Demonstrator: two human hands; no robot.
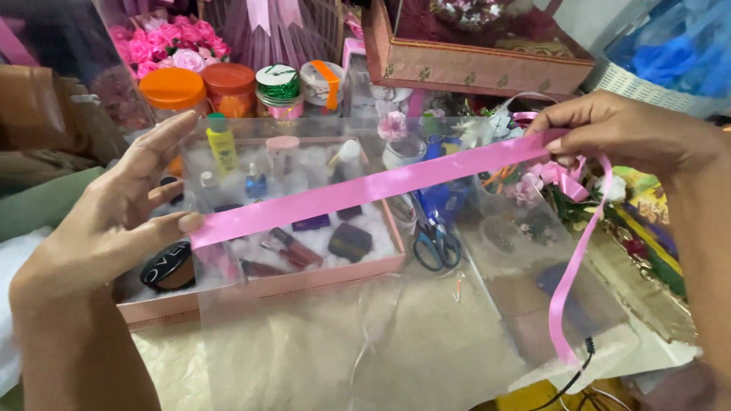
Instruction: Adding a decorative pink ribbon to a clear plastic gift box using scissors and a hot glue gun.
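I see both bare hands up, stretching a pink ribbon (381,185) flat across a sheet of clear plastic film (426,320). Left hand (114,221): fingers spread and mostly straight, thumb tip pressing the ribbon's left end against the film, so it's a pin with the thumb, not a closed fist. Right hand (617,133): fingers and thumb pinched together on the ribbon near its right end, at upper right. The ribbon runs taut on a diagonal, lower at left, higher at right; past the right hand its loose tail (567,297) loops down and hangs almost to a black cable (575,373) at the bottom edge. Under the film I see a shallow pink tray box (266,288) padded with white stuffing, holding cosmetics: a round black compact (169,266), a yellow bottle with green cap (221,142), a small blue bottle (256,183), a dark square case (350,241), lipstick-like tubes (293,247). The film blurs finer detail. Blue-handled scissors (435,243) lie just right of the tray, also behind the film. Behind the tray: an orange-lidded jar (173,90), a red-lidded jar (228,85), ribbon spools (279,90), pink artificial roses (164,46). A larger patterned pink box (472,65) sits at top right.
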